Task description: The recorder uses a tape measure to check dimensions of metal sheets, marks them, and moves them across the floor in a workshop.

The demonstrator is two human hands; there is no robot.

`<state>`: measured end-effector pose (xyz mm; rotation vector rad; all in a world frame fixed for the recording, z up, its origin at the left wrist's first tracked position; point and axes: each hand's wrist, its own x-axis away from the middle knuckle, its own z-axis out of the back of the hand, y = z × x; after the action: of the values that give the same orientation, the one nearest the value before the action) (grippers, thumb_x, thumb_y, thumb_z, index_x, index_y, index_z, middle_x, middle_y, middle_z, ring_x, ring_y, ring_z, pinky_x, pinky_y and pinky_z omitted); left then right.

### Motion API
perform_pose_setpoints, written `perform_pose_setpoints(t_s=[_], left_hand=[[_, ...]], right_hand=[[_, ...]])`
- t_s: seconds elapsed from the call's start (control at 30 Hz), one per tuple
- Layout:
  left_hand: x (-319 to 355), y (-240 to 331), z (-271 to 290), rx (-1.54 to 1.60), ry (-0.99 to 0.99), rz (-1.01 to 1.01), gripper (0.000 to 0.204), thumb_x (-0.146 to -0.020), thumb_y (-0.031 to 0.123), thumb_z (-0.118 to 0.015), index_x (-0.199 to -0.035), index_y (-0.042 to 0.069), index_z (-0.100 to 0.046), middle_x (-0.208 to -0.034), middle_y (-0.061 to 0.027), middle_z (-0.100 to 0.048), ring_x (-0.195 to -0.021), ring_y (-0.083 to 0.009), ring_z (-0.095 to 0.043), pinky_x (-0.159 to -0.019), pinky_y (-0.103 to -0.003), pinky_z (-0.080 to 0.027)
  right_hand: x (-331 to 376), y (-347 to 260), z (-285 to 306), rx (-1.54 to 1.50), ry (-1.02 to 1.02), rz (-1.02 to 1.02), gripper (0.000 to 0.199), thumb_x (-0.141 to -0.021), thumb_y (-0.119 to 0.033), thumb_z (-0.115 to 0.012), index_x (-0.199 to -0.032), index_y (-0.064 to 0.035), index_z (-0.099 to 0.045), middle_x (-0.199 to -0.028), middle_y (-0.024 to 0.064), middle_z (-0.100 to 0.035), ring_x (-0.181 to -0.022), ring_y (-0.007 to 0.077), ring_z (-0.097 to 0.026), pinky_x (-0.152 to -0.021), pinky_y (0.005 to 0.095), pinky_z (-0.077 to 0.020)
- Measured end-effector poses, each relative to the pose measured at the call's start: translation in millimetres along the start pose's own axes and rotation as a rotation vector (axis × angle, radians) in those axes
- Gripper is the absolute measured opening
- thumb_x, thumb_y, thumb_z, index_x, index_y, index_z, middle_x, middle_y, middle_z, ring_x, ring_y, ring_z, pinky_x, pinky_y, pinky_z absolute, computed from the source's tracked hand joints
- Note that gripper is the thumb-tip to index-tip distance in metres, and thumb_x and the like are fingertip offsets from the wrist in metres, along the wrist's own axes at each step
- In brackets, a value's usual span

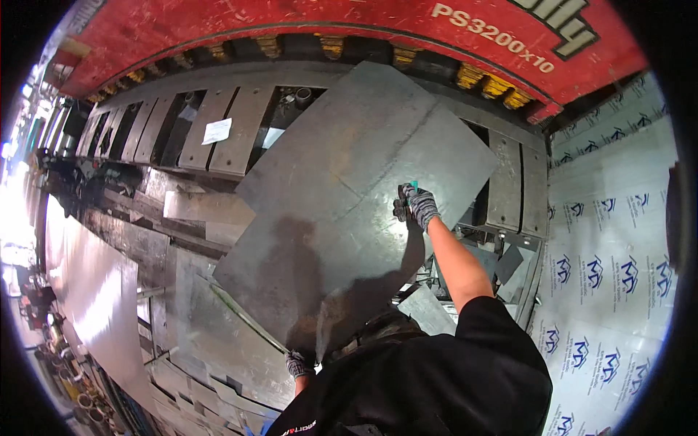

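In front of a red machine (291,18), a large dark grey metal sheet (356,163) lies at a slant, its upper part across the slatted metal bed (504,182) and its lower part reaching back toward the person. Its left outline has a step in it, and a dark scuffed line crosses the upper half.

The person wears a black shirt (436,378) and grey striped knit gloves. The right hand (421,206) reaches out over the right half of the sheet, its fingers curled around a small teal item (414,184), mostly hidden. A dark shape (399,208) sits just beside that hand; whether it is an object or shadow cannot be told.

The left hand (298,365) is close to the body, at the sheet's near edge, by the end of a long, thin greenish strip (251,320). Its fingers look bent, but whether they grasp the strip or the sheet cannot be told.

The person's shadow falls across the sheet's lower half. Yellow blocks (496,86) line the machine's underside. A white paper (217,131) rests on the bed to the left, more metal sheets (91,272) lie farther left, and a pale panel (603,240) with blue printing stands at the right.
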<state>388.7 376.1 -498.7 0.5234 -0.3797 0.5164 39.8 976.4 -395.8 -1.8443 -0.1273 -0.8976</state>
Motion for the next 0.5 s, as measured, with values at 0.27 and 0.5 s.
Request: perform_pose_setpoints(t_s=[0.27,0.5], left_hand=[[-25,20,8,-0.712,-0.234,-0.098,0.029,-0.094,0.037,-0.057,-0.108,0.013,-0.066,-0.103,-0.0044,-0.069,-0.087,-0.0242,-0.062,-0.078,-0.040,-0.049],[-31,8,-1,0.815,-0.001,0.223,0.045,-0.096,0.044,-0.051,-0.125,0.012,-0.062,-0.120,-0.0041,-0.067,-0.108,-0.0262,-0.060,-0.093,-0.043,-0.046]], right_hand=[[-33,-124,138,1.188,0.697,0.597,0.046,-0.099,-0.047,-0.049,-0.117,-0.0098,-0.069,-0.117,0.0230,-0.069,-0.109,0.0435,-0.064,-0.093,0.0505,-0.0520],[-128,-217,177,1.401,0.571,0.495,0.054,-0.100,-0.049,-0.047,-0.130,-0.0075,-0.064,-0.130,0.0237,-0.064,-0.122,0.0431,-0.059,-0.104,0.0468,-0.0479]])
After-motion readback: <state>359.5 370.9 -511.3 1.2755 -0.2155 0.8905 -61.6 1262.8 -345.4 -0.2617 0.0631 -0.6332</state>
